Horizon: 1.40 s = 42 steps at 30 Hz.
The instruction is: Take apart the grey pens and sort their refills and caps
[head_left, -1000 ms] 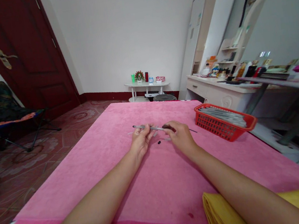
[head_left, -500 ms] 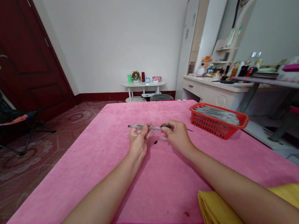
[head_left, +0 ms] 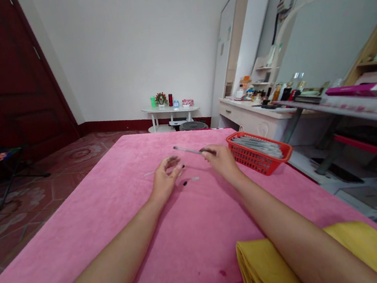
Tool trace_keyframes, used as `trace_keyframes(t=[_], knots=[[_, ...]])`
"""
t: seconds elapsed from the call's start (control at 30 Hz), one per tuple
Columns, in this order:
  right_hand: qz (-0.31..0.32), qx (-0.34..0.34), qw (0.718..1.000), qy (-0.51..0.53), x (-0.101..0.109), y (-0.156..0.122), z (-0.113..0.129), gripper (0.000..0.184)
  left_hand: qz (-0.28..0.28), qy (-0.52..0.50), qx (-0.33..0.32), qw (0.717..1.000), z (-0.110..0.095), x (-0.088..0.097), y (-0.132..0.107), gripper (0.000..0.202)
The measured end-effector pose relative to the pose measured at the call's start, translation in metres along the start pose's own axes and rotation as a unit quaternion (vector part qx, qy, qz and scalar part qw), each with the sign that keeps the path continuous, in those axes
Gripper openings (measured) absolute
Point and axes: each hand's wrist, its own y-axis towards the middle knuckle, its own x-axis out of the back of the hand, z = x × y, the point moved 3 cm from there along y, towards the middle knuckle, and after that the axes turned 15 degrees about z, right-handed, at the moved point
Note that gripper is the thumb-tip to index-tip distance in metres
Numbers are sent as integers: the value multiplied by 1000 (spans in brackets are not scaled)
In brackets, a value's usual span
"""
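Note:
A slim grey pen [head_left: 187, 150] is pinched in my right hand [head_left: 222, 157], its far end pointing left over the table. My left hand [head_left: 166, 177] is apart from the pen, with its fingers curved and spread. Beside the left thumb is a small dark tip; I cannot tell whether the hand touches it. On the pink cloth [head_left: 188, 236] between my hands lie a small black piece [head_left: 185, 183] and a short clear piece [head_left: 195, 178]. Another thin clear piece [head_left: 149, 173] lies left of my left hand, partly hidden by it.
A red plastic basket [head_left: 255, 162] full of grey pens stands right of my right hand. Folded yellow cloth [head_left: 264, 267] lies under my right forearm at the near edge. Beyond the table are a low white stand [head_left: 171, 109] and a dressing table [head_left: 255, 115].
My left hand has let go of the pen and drawn away to the left. The right hand keeps the pen and has lifted it slightly. The view has turned a little to the right.

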Motion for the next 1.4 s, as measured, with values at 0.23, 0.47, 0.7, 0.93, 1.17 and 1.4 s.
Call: trace_keyframes(t=[0.23, 0.47, 0.7, 0.93, 1.17, 1.4], knots=[[-209, -206, 933, -209, 93, -14, -76, 33, -55, 184, 8, 981, 23, 60, 12, 21], [-224, -193, 904, -308, 87, -19, -88, 29, -51, 239, 10, 970, 32, 71, 16, 25], [-115, 5, 963, -243, 33, -3, -39, 19, 90, 609, 102, 782, 32, 58, 20, 45], [18, -52, 960, -274, -15, -5, -55, 28, 47, 676, 125, 725, 32, 55, 27, 41], [82, -171, 930, -314, -15, -11, -85, 19, 11, 663, 139, 735, 32, 62, 32, 25], [57, -159, 945, -281, -13, -9, -75, 18, 28, 648, 66, 759, 16, 52, 23, 16]])
